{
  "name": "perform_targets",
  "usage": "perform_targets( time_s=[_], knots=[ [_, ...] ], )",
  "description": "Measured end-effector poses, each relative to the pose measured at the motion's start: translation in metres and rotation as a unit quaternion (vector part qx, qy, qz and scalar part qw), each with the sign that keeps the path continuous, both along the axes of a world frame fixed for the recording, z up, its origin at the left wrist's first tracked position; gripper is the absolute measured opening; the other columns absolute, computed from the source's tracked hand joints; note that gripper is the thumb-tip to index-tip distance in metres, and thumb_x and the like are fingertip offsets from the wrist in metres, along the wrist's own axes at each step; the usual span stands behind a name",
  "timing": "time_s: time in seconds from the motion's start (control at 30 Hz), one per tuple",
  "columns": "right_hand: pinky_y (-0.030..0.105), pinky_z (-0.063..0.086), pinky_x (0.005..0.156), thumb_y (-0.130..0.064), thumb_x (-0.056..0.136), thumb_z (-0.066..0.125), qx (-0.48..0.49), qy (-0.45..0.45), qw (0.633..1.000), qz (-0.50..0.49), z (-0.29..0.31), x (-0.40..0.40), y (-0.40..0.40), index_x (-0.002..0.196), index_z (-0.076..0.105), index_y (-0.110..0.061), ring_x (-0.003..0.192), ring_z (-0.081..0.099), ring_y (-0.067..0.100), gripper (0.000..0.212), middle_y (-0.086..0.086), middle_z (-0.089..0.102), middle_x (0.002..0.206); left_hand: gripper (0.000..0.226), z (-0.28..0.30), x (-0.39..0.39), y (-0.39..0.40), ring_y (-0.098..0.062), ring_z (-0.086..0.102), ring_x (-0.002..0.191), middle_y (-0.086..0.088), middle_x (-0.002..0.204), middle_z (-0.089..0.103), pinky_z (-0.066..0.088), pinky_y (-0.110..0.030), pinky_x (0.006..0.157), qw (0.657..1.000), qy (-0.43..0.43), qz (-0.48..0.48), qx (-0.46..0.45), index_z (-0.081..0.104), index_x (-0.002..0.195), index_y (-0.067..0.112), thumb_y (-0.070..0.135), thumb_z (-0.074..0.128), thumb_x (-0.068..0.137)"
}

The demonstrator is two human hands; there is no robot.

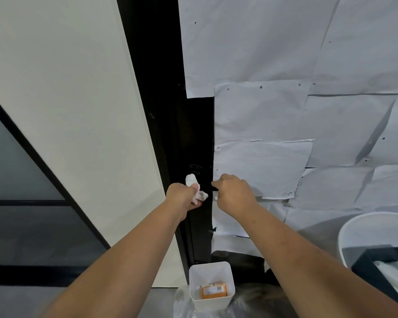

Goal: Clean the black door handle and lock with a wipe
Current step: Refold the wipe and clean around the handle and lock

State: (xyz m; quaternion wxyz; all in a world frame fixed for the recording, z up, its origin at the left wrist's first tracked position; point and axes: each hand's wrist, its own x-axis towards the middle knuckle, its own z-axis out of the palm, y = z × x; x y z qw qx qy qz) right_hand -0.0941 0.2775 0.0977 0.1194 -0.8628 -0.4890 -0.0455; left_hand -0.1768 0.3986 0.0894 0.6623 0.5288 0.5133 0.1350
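A black lock panel [197,143] runs down the dark door edge, with faint ring marks just above my hands. My left hand [182,195] is shut on a crumpled white wipe [194,185] and presses it against the panel. The black door handle [210,188] sticks out to the right as a thin bar. My right hand [233,191] is closed around its outer end, hiding most of it.
White paper sheets [285,111] cover the door to the right. A pale wall [67,99] stands to the left. Below on the floor sits a small white bin [230,292] holding an orange pack [214,290]. A larger white bucket [354,226] is at the lower right.
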Motion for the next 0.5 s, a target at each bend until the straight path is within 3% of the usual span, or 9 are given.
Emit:
perform_targets(
  time_s=[0.13, 0.2, 0.33, 0.43, 0.5],
  knots=[
    [0.031, 0.033, 0.069, -0.009, 0.085, 0.047, -0.003, 0.005, 1.000, -0.007, -0.001, 0.002, 0.003, 0.112, 0.065, -0.018, 0.093, 0.055, 0.026, 0.033, 0.005, 0.058, 0.099, 0.011, 0.009, -0.016, 0.001, -0.031, 0.072, 0.086, -0.022, 0.101, 0.067, 0.061, -0.037, 0.078, 0.997, 0.030, -0.071, -0.002, 0.059, 0.105, 0.003, 0.009, 0.053, 0.099],
    [0.032, 0.039, 0.072, -0.021, 0.092, 0.044, 0.004, 0.022, 0.999, -0.022, -0.001, 0.004, 0.006, 0.112, 0.065, -0.019, 0.094, 0.057, 0.025, 0.029, 0.003, 0.060, 0.100, 0.016, 0.016, -0.029, 0.003, -0.030, 0.071, 0.095, -0.023, 0.109, 0.068, 0.059, -0.040, 0.083, 0.989, 0.003, -0.142, -0.028, 0.057, 0.113, 0.003, 0.007, 0.047, 0.101],
    [0.041, 0.041, 0.099, -0.031, 0.092, 0.050, 0.062, 0.192, 0.979, -0.033, 0.008, 0.000, 0.009, 0.131, 0.052, -0.029, 0.114, 0.056, 0.019, 0.039, -0.005, 0.064, 0.120, 0.032, 0.024, -0.042, 0.008, -0.023, 0.067, 0.104, -0.012, 0.118, 0.068, 0.054, -0.035, 0.087, 0.966, -0.042, -0.254, -0.015, 0.060, 0.123, 0.017, 0.000, 0.044, 0.100],
    [0.041, 0.048, 0.091, -0.023, 0.090, 0.054, 0.133, 0.271, 0.953, -0.018, 0.016, -0.011, 0.012, 0.124, 0.051, -0.029, 0.095, 0.061, 0.013, 0.034, -0.012, 0.065, 0.093, 0.035, 0.025, -0.040, 0.009, -0.026, 0.067, 0.106, -0.015, 0.119, 0.068, 0.054, -0.037, 0.092, 0.963, -0.090, -0.252, -0.022, 0.059, 0.125, 0.016, -0.003, 0.047, 0.098],
    [0.043, 0.053, 0.077, -0.015, 0.088, 0.051, 0.188, 0.265, 0.945, -0.039, 0.018, -0.012, 0.015, 0.112, 0.051, -0.028, 0.079, 0.063, 0.018, 0.026, -0.005, 0.063, 0.077, 0.025, 0.027, -0.040, 0.009, -0.025, 0.070, 0.098, -0.016, 0.115, 0.068, 0.058, -0.035, 0.082, 0.973, -0.102, -0.205, -0.018, 0.057, 0.122, 0.011, 0.003, 0.052, 0.098]
  ],
)
